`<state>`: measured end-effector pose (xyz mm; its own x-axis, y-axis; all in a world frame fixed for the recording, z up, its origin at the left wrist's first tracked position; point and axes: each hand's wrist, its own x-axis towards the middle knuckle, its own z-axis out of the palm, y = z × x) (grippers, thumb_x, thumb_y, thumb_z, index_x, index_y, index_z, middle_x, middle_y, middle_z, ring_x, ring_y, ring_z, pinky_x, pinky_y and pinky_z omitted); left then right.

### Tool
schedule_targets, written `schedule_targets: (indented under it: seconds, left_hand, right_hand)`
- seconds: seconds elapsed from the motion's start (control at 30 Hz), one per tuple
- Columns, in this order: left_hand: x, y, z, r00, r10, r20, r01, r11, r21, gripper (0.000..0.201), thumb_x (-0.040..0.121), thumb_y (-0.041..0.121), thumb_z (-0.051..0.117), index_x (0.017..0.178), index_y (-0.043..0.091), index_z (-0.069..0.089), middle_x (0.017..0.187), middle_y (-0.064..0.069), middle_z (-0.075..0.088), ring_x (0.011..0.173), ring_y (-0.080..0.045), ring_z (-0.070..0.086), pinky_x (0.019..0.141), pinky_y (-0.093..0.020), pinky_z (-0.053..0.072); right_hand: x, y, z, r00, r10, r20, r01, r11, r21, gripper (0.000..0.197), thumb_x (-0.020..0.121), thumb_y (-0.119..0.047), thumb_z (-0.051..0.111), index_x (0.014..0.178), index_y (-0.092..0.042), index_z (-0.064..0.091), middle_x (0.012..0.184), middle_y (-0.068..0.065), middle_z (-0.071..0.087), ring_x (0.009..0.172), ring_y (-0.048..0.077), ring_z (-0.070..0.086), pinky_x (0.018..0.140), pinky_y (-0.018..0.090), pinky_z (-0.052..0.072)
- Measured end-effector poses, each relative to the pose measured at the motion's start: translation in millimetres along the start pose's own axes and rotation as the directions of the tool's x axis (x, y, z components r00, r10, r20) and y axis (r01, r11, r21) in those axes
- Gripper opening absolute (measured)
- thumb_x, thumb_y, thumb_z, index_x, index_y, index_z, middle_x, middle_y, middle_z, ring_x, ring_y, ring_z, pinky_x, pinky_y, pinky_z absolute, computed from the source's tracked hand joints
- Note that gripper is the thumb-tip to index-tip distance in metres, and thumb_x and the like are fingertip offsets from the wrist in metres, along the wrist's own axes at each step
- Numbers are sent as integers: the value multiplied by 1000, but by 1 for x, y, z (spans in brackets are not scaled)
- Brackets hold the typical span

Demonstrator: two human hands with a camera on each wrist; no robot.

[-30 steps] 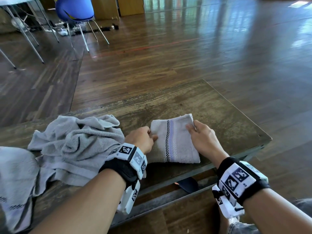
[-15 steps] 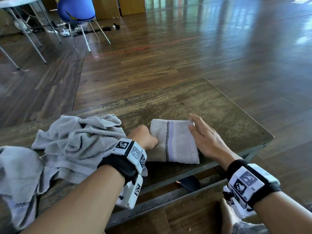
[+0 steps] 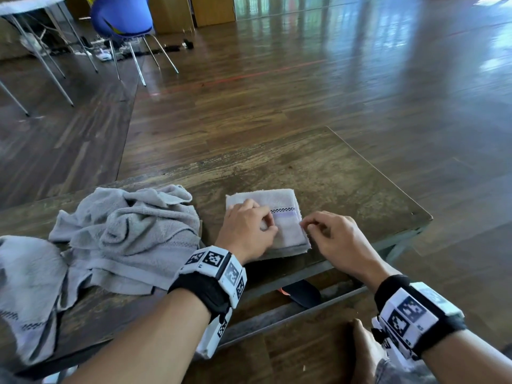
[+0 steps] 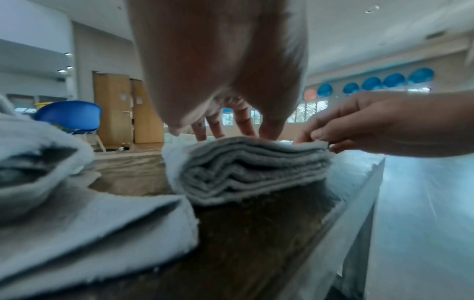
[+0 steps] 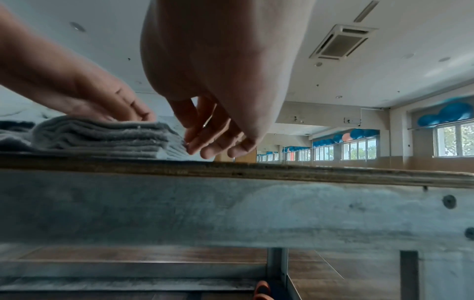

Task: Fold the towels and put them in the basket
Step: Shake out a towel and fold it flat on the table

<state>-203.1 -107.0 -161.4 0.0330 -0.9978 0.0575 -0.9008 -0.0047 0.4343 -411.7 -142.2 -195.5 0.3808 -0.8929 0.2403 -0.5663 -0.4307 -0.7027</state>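
Surface: worn brown wooden table (image 3: pixel 318 167) on a metal frame.
Room: glossy wood-plank floor (image 3: pixel 332 87); blue shell chair (image 3: pixel 122 15).
Folded grey striped towel (image 3: pixel 279 217): near the table's front edge.
Left hand (image 3: pixel 246 231): fingers pressing the towel top.
Right hand (image 3: pixel 332 239): pinching its right edge.
Crumpled grey towels (image 3: pixel 127 231): left.

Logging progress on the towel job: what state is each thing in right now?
Folded towel: folded square, flat on table.
Crumpled towels: unfolded, heaped.
Left hand: fingers resting on the folded towel.
Right hand: fingers pinching its right edge.
Basket: not in view.
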Motion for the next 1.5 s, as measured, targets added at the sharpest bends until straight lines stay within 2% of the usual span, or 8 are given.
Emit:
schedule_targets:
  seconds: [0.2, 0.37, 0.6, 0.83, 1.1, 1.2, 1.3, 1.5]
  left_hand:
    - [-11, 16, 14, 992, 124, 20, -122, 989, -78, 47, 75, 62, 72, 110, 31, 65, 136, 7, 52, 131, -12, 40, 115, -33, 23]
    - [-10, 24, 16, 996, 69, 56, -60, 988, -142, 36, 72, 53, 80, 92, 25, 69, 133, 1, 54, 130, -16, 43, 114, -44, 28]
    - [-9, 32, 16, 995, 74, -72, -95, 931, -352, 10, 81, 35, 80, 81, 25, 78, 113, 8, 61, 114, -10, 54, 103, -29, 40]
    - [-11, 24, 31, 994, 101, -31, -105, 909, -403, 13, 80, 34, 81, 88, 24, 81, 116, 9, 61, 116, -7, 52, 99, -22, 39]
    - [5, 16, 21, 993, 107, 46, -88, 948, -307, 29, 76, 37, 54, 86, 27, 79, 110, 15, 61, 112, -8, 49, 101, -30, 43]
    - [18, 0, 14, 994, 91, -66, -92, 995, -23, 26, 87, 34, 54, 110, 28, 67, 136, 4, 54, 136, -21, 41, 116, -39, 31]
    - [16, -19, 21, 993, -28, 114, 10, 988, 151, 56, 98, 51, 34, 151, 35, 27, 167, 1, 10, 154, -19, -2, 125, -42, 0]
    - [1, -19, 37, 994, 34, 107, -55, 978, 202, 69, 97, 50, 17, 159, 27, -2, 168, 4, -7, 153, -15, -16, 125, -42, -6]
  right_hand:
    - [-11, 0, -2, 990, -122, -67, 117, 990, -74, 19, 90, -14, 63, 96, -23, 79, 84, -15, 73, 78, 3, 62, 79, 24, 48]
    - [-16, 1, 1, 994, -111, -9, 109, 991, -82, 23, 90, -12, 64, 104, -23, 80, 100, -14, 75, 92, 9, 62, 89, 33, 49]
    - [-15, 1, 1, 997, -67, 26, 69, 996, -65, 18, 89, -11, 64, 93, -20, 79, 95, -13, 72, 89, 16, 61, 89, 42, 48]
    - [-5, 0, 2, 997, 25, -75, -23, 999, 39, 20, 91, -23, 58, 98, -30, 75, 78, -13, 72, 74, 5, 65, 73, 29, 52]
    - [4, -9, 16, 999, 32, -38, -32, 999, -5, 19, 94, -31, 58, 98, -33, 76, 99, -18, 61, 93, 6, 58, 88, 42, 51]
    - [12, -14, 11, 993, 114, 17, -112, 991, -67, 16, 86, -25, 62, 92, -34, 74, 95, -15, 57, 84, 6, 57, 83, 38, 52]
    - [20, -23, 8, 983, 177, 56, -159, 957, -241, 16, 82, -30, 62, 95, -35, 69, 103, -13, 50, 105, 13, 51, 95, 36, 44]
    - [24, -48, 39, 988, -64, 143, 103, 954, -283, 49, 102, -40, 38, 149, -28, 42, 160, -6, 33, 148, 10, 26, 120, 32, 17]
